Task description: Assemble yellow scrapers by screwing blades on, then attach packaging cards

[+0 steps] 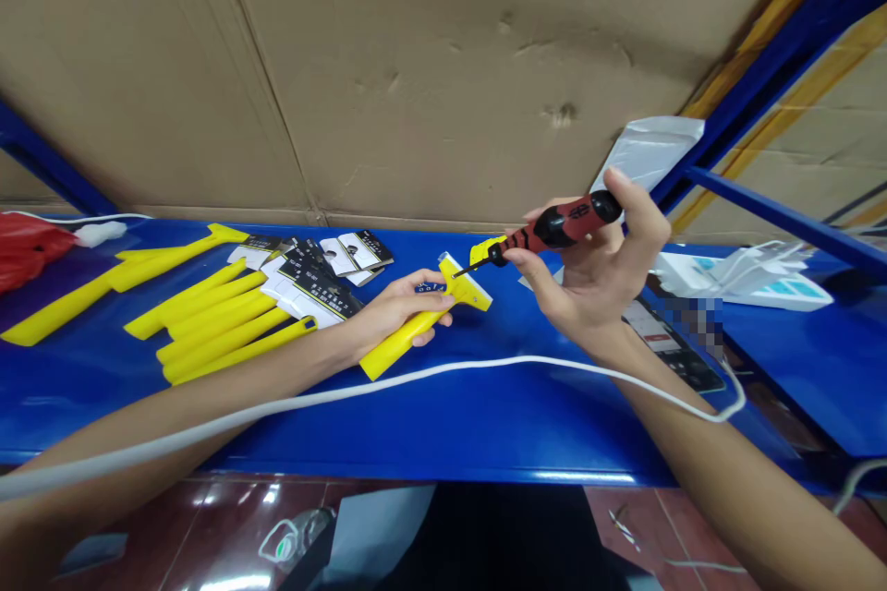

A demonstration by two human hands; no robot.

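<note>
My left hand [408, 307] is closed around the neck of a yellow scraper [394, 346], its wide head with a pale blade edge pointing up and to the right. In my right hand [596, 282] is a red and black screwdriver [565, 226], gripped between the fingers and thumb. The screwdriver's thin shaft slants down to the left, and its tip meets the scraper's head near a small screw. Left of my left hand lie several yellow scrapers [214, 332] with black and white cards [311, 277] at their heads. Another yellow piece [489, 249] lies behind the screwdriver.
A white cable [443, 371] crosses in front of both forearms. A phone [672, 346] lies on the blue table [485, 434] beside my right forearm. Farther right sits a white and teal box [776, 286]. A red bag [31, 249] is at far left; cardboard [416, 65] stands behind.
</note>
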